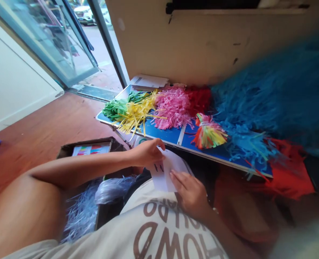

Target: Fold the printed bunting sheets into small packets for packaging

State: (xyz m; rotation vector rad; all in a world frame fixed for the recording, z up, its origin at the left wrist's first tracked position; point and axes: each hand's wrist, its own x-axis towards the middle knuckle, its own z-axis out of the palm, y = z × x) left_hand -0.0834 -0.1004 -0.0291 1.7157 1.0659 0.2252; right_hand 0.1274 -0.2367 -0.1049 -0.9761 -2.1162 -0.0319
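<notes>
A white sheet of paper [162, 183] with dark printed marks is held low in front of my body, tilted. My left hand [148, 153] pinches it near its top edge, fingers curled. From the right, my right hand [190, 192] grips its lower right side with the fingertips lying over the face; the thumb is hidden. Just beyond the hands is a blue folding table [163, 136]. On it lie green paper strips [118, 109], yellow strips [134, 114], pink strips [172, 108] and a tied multicoloured tassel [209, 133].
Blue strips [245, 140] and red material [291, 172] spread over the table's right end. A paper stack [150, 81] sits at its back. Left of my body, an open box [64, 150] holds a colourful printed sheet, near clear shiny strips [81, 212]. A glass door [78, 68] stands open.
</notes>
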